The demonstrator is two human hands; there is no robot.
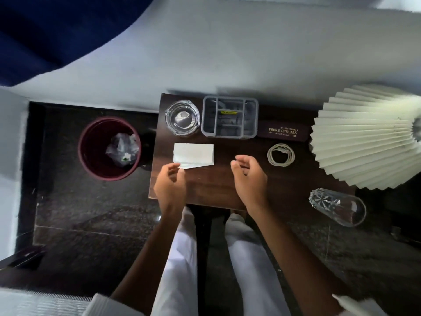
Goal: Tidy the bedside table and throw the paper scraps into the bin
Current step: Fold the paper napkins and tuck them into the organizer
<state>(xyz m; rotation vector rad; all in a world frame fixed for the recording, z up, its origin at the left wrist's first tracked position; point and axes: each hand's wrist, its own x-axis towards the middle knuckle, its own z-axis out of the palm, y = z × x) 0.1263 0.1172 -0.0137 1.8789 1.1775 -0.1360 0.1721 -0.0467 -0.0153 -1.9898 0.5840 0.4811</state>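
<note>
A folded white paper [193, 154] lies on the dark wooden bedside table [211, 183], left of centre. My left hand [171, 185] is at the paper's near left corner, fingertips touching its edge, fingers apart. My right hand [249, 179] hovers over the table's middle, fingers curled loosely, holding nothing. A maroon bin [91, 149] stands on the floor left of the table, with a crumpled clear plastic bag [123, 148] inside.
Along the table's back edge sit a glass ashtray [182, 117], a grey compartment organiser [230, 117] and a maroon spectacle case [283, 131]. A coiled white cable [280, 154] lies right of my hand. A pleated lampshade [364, 135] and a cut-glass tumbler [337, 206] stand at right.
</note>
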